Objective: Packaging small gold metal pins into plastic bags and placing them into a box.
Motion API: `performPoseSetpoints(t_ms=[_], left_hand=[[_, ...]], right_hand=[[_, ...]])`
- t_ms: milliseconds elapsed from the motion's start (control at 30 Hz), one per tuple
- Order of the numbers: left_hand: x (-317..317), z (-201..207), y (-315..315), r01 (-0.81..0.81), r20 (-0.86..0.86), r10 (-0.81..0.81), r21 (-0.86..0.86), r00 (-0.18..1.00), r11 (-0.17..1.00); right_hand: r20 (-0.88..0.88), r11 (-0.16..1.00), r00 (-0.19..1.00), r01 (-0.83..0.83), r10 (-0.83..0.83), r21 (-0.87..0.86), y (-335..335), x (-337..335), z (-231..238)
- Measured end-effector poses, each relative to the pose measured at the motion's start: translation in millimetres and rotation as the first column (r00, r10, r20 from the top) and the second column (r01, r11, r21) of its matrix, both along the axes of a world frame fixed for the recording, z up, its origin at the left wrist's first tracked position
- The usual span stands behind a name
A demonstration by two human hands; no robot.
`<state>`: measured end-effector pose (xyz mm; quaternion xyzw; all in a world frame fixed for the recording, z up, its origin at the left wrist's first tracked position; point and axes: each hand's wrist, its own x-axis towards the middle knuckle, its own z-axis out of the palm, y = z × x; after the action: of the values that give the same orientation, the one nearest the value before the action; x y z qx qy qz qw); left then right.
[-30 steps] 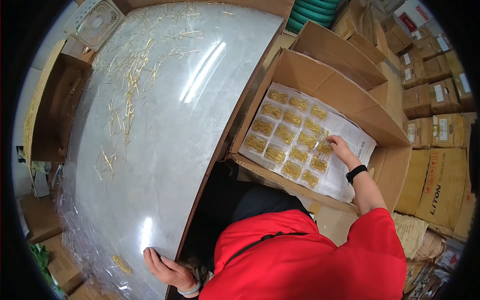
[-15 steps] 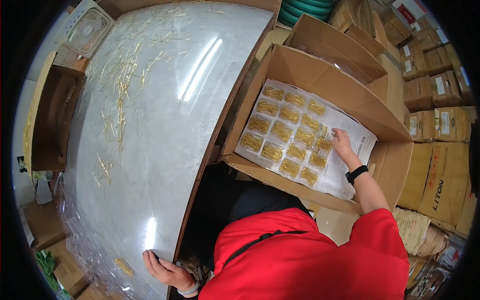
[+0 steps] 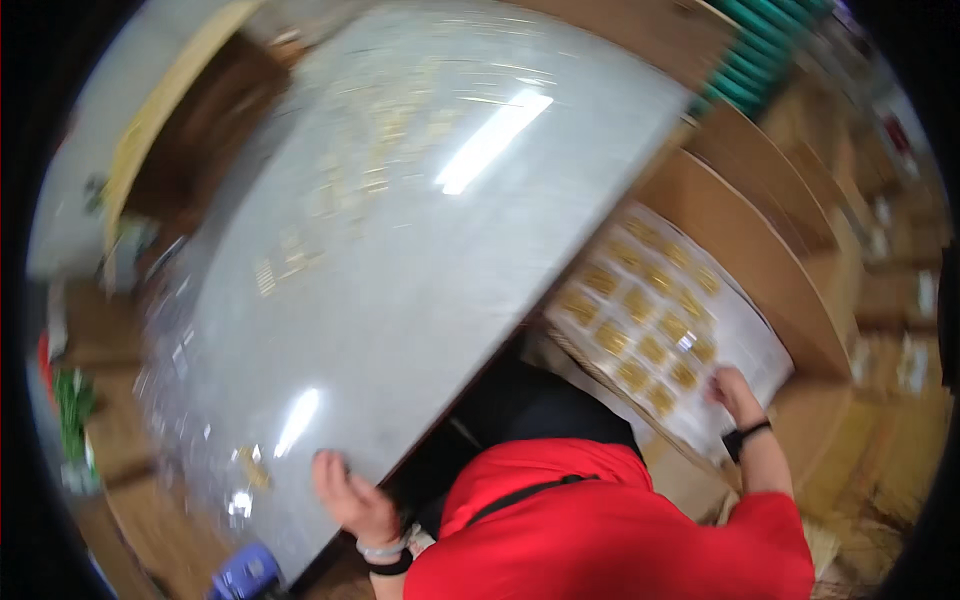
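Gold-coloured wire pieces lie in two states here, loose and packed. The loose wire pieces [image 3: 285, 265] are scattered over the upper and left parts of the counter [image 3: 390, 330], smeared by blur so that their exact shape is lost. The packed ones are small clear packs [image 3: 640, 302], set in several rows on a sheet of white paper [image 3: 757, 345] inside an open cardboard carton [image 3: 775, 265] to the right of the counter.

The right hand [image 3: 733, 392] is over the white paper, well to the right of the counter and just beside the packs; its fingers are curled, but I cannot tell whether that grip has hold of anything. The left hand [image 3: 355, 500] lies at the counter's near right edge, fingers loosely extended, with nothing visible in its grip.

As far as can be judged, a good part is done: the rows cover much of the paper, with a bare strip left on the side away from the counter. What is left seems considerable too, since many loose pieces lie unpacked. A heap of clear plastic packaging [image 3: 180, 400] runs along the counter's left edge, and one small gold bundle [image 3: 252, 466] sits near the counter's lower left corner.
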<state>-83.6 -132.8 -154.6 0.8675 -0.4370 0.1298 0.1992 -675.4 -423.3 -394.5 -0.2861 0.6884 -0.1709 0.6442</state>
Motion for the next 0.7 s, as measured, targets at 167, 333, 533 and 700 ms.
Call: performPoseSetpoints(t_ms=[167, 333, 533, 700], left_hand=[[-1.6, 16.5, -12.0, 0.035, -0.026, -0.038, -0.103, 0.999, 0.994], [-3.3, 18.2, -1.9, 0.021, -0.033, -0.026, -0.169, 0.999, 0.985], [-7.7, 23.6, 3.3, 0.049, -0.052, -0.062, -0.220, 0.997, 0.974], [-0.7, 21.6, 9.3, 0.127, -0.127, -0.166, -0.268, 0.978, 0.955]], right_hand=[[-0.320, 0.873, 0.946, -0.118, -0.046, -0.473, -65.8, 20.6, 44.4], [-0.141, 0.512, 0.964, -0.241, 0.227, -0.825, -102.7, 219.6, 185.7], [-0.545, -0.268, 0.390, -0.573, 0.742, -0.774, -47.1, 418.5, 344.5], [-0.697, -0.505, 0.088, -0.626, 0.711, -0.594, -29.9, 545.1, 362.2]])
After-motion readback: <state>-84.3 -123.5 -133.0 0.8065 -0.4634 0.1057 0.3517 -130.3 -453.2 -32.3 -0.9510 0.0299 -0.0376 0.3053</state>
